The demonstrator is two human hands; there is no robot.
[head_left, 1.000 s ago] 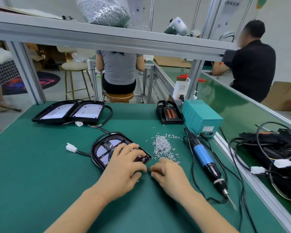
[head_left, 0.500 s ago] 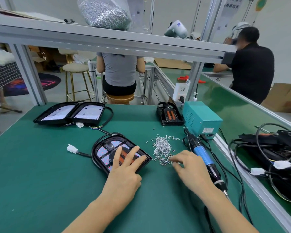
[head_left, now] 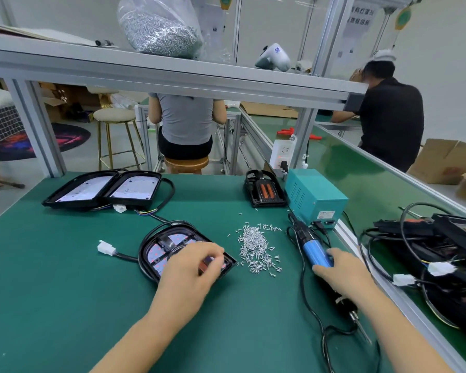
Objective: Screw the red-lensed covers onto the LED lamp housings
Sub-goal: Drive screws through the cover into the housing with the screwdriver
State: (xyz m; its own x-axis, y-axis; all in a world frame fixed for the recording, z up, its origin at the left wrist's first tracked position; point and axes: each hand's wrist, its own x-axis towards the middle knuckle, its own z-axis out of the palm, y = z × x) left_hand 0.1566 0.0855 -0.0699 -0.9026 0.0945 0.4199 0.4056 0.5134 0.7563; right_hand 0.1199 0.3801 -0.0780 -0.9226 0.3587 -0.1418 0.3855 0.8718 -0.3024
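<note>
Two hands work beside the screw pile (head_left: pixel 256 249). Left of it, the left hand (head_left: pixel 191 270) rests curled fingers on the lamp housing (head_left: pixel 159 249), apparently pinching something small. Right of it, the right hand (head_left: pixel 345 273) grips the blue screwdriver (head_left: pixel 316 251).

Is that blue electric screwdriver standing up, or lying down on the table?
Lying down. The screwdriver rests lengthwise on the green mat, tip toward the camera, with the right hand closing over its blue body.

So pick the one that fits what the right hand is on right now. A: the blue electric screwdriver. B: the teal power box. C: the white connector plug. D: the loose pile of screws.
A: the right hand lies over the blue electric screwdriver on the green mat, fingers curled round its barrel, with the screw pile lying apart to its left.
</note>
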